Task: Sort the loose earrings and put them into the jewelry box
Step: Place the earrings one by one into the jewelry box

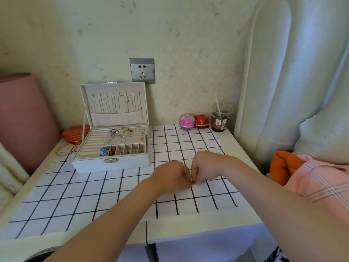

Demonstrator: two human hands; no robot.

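A white jewelry box (90, 164) stands open at the back left of the table, its lid upright with chains hanging inside. Its tray holds several earrings (120, 132) on a perforated panel and small pieces in the front compartments. In the middle of the table my left hand (171, 176) and my right hand (205, 167) meet fingertip to fingertip. Both pinch one small gold earring (193, 182) just above the checked cloth. Most of the earring is hidden by my fingers.
A white cloth with a black grid (75, 193) covers the table. A pink round case (187, 121), a red box (201, 121) and a cup with a straw (220, 120) stand at the back right. A red pouch (74, 134) and gold bangles (65, 149) lie left of the box.
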